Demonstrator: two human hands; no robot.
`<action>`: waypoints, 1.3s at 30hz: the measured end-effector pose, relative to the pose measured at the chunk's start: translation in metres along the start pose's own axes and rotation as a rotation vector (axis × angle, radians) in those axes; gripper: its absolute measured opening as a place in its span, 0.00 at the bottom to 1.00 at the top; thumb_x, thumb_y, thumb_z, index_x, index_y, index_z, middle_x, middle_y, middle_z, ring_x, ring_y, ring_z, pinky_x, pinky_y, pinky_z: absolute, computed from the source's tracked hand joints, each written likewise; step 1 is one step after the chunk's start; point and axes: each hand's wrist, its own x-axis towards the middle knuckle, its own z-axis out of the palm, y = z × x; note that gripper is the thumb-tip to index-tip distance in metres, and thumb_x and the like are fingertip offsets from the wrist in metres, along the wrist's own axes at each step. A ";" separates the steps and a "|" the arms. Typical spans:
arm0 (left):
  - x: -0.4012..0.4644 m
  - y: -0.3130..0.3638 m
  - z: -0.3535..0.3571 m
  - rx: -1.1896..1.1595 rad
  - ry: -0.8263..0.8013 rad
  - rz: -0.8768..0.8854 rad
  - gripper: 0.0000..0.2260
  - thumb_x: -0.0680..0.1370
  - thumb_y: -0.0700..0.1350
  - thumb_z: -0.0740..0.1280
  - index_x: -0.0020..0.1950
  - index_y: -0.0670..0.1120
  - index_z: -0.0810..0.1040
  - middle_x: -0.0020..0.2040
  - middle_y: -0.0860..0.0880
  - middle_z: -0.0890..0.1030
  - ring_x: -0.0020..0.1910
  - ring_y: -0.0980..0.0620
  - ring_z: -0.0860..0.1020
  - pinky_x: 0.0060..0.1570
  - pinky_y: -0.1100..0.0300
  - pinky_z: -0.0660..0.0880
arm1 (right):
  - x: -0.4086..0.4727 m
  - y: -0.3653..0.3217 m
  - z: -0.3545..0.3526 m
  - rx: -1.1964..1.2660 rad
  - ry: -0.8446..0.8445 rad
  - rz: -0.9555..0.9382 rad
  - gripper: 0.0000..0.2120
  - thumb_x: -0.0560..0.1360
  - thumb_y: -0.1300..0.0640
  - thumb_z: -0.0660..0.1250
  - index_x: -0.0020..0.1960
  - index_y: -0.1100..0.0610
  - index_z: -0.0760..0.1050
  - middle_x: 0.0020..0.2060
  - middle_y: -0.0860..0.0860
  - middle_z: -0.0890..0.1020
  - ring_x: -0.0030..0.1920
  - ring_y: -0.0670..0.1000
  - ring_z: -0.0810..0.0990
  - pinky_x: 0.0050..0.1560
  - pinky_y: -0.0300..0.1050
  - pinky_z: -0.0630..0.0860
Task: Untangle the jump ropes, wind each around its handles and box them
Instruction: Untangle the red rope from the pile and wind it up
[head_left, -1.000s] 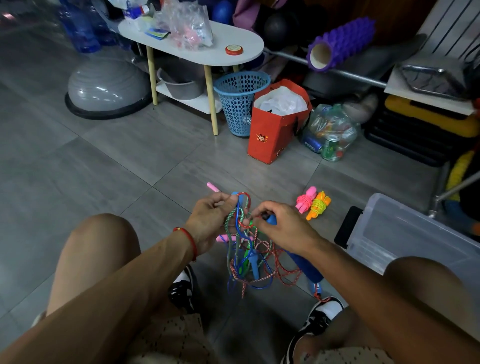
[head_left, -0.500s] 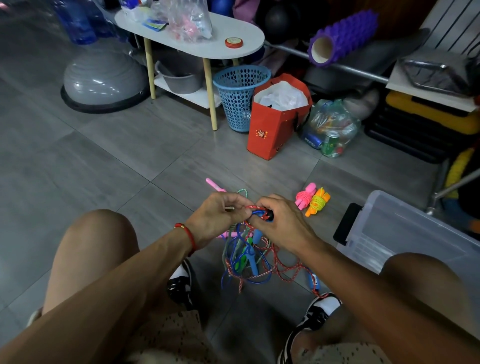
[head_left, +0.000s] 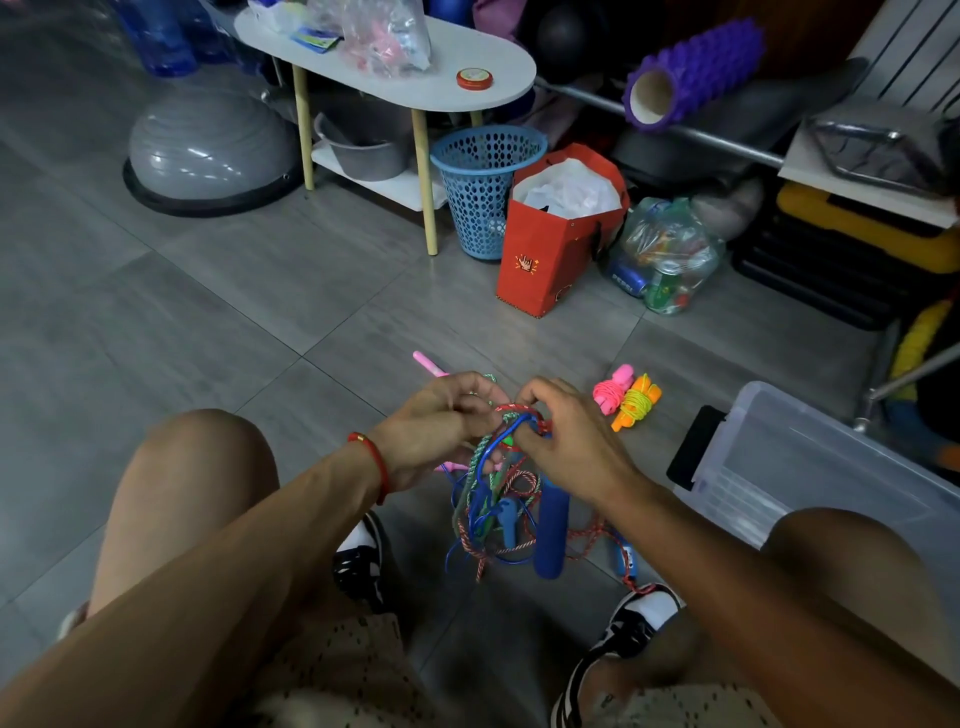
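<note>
Bare forearms, no sleeves at all, just a thin red string bracelet (head_left: 375, 465) on the left wrist. Light beige shorts (head_left: 332, 670) with tiny dark specks. Black-and-white sneakers (head_left: 626, 631) with white socks.

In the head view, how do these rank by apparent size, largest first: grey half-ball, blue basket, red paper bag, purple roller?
1. grey half-ball
2. red paper bag
3. blue basket and purple roller: these look similar, and the bag partly hides the basket, so I do not rank them.

clear box (head_left: 831, 467) cut off at right edge; knot hidden under fingers (head_left: 535, 395).
</note>
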 end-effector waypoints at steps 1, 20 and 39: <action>0.001 -0.003 -0.002 0.086 0.031 0.039 0.06 0.80 0.33 0.65 0.57 0.37 0.77 0.41 0.44 0.81 0.36 0.48 0.80 0.35 0.56 0.79 | 0.001 0.000 -0.003 0.100 -0.058 0.044 0.06 0.74 0.58 0.70 0.46 0.52 0.74 0.44 0.48 0.80 0.39 0.49 0.81 0.38 0.45 0.75; -0.003 0.016 -0.014 0.215 0.256 0.347 0.20 0.85 0.51 0.55 0.44 0.36 0.69 0.34 0.43 0.78 0.39 0.37 0.82 0.48 0.40 0.81 | 0.004 0.031 -0.030 -0.341 -0.419 -0.124 0.08 0.71 0.52 0.75 0.46 0.46 0.77 0.46 0.43 0.76 0.51 0.46 0.70 0.52 0.46 0.71; 0.041 0.045 0.016 1.121 0.059 0.455 0.04 0.81 0.37 0.61 0.48 0.40 0.75 0.42 0.48 0.77 0.41 0.47 0.75 0.42 0.59 0.67 | -0.004 -0.004 -0.065 0.670 -0.536 0.051 0.12 0.80 0.55 0.69 0.58 0.60 0.73 0.35 0.53 0.81 0.31 0.56 0.81 0.41 0.45 0.77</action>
